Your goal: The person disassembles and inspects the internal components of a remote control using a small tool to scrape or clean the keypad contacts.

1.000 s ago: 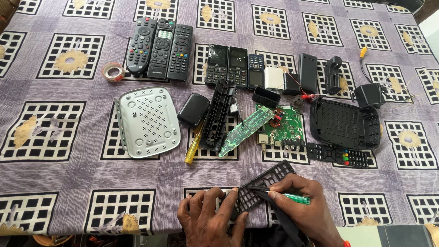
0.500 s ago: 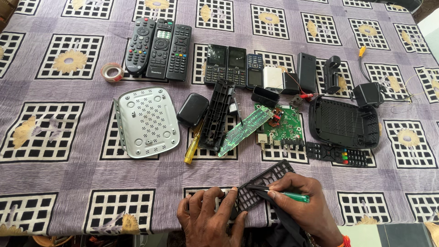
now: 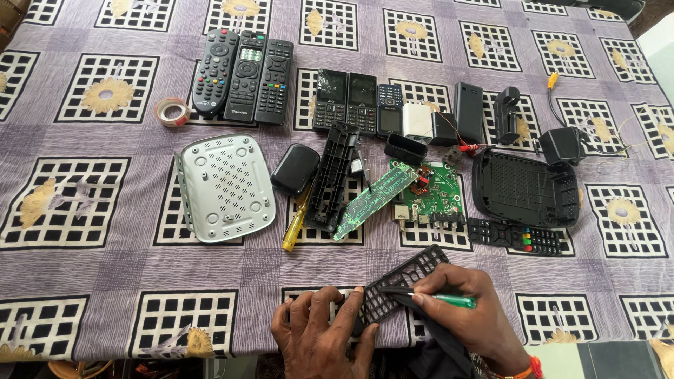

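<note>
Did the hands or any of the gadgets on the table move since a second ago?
Hardly anything changed. The left hand still presses down the black remote cover with rows of button holes, and the right hand still holds the green-handled tool against it. The green circuit boards and grey vented casing stayed put.

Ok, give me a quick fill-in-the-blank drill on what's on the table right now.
1. The right hand holds a ____-handled tool.
2. The left hand steadies a black remote ____ full of button holes.
3. Beside the three remotes lies a roll of ____.
4. The grey vented cover lies left of a ____-handled screwdriver.

Missing words: green; shell; tape; yellow
</note>
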